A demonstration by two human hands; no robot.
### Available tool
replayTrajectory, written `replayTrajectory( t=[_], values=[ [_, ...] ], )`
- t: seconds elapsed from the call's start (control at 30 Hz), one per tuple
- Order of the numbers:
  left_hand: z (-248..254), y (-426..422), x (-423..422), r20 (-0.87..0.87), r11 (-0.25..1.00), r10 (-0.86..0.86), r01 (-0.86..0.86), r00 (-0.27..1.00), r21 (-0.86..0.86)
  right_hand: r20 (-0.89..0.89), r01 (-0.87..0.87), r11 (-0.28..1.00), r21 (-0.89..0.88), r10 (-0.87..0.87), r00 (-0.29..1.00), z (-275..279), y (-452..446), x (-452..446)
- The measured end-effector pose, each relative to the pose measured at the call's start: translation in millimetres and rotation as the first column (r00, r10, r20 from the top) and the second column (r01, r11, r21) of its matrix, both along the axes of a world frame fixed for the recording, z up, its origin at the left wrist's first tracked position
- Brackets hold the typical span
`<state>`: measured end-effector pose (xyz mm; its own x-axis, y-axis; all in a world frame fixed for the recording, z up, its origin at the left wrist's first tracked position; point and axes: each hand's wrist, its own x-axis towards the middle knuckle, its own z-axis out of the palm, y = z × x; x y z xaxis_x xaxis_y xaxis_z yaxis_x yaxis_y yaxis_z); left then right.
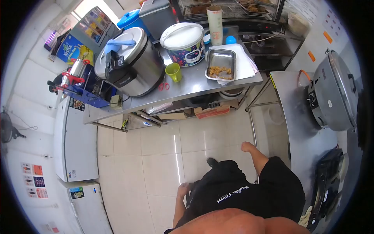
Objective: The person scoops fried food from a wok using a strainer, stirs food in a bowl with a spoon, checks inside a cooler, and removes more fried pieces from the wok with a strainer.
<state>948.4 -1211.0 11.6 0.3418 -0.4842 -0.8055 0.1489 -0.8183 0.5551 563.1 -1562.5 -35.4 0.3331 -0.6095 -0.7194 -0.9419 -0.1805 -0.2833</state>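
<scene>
In the kitchen aisle: a black shirt (pixel 249 195) above tiled floor (pixel 163 156).
Left hand (pixel 183 190): low beside the shirt, partly hidden; cannot tell whether it grips anything.
Right hand (pixel 246 146): fingers curled in, nothing visible in it, near the metal pole (pixel 253 128).
Metal pole: beside the right table (pixel 286 97).
Front table (pixel 194 76): tray (pixel 222 58) with brown crumbs (pixel 220 72), green mug (pixel 173 73).

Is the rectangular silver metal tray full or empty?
Neither: the rectangular silver metal tray holds a little brown crumbly food along its near end, with most of its bottom bare.
</scene>
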Motion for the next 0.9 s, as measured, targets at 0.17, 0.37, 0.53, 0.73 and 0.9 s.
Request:
replayTrajectory(
  t=[0.17, 0.37, 0.53, 0.73, 0.9],
  values=[
    [-32, 31, -7, 0.096, 0.984, -0.172, 0.166, 0.98, 0.064, 0.167, -0.081, 0.996, 0.031, 0.075, 0.983, -49, 20, 26],
    [0, 31, -11, 0.078, 0.971, -0.167, 0.15, 0.983, 0.184, 0.357, -0.029, 0.995, 0.096, -0.007, 0.934, -47, 42, 78],
    [30, 13, -15, 0.048, 0.98, -0.072, 0.061, 0.996, 0.19, 0.342, -0.087, 0.99, 0.113, 0.044, 0.939, -58, 27, 85],
    [20, 8, -8, 0.049, 0.992, -0.066, 0.06, 0.997, 0.111, 0.247, 0.001, 1.0, -0.001, -0.001, 0.969, -28, 12, 55],
    [11, 15, -14, 0.086, 0.99, -0.103, 0.094, 0.991, 0.107, 0.209, 0.043, 0.999, 0.017, -0.045, 0.977, -50, 17, 46]
  ],
)
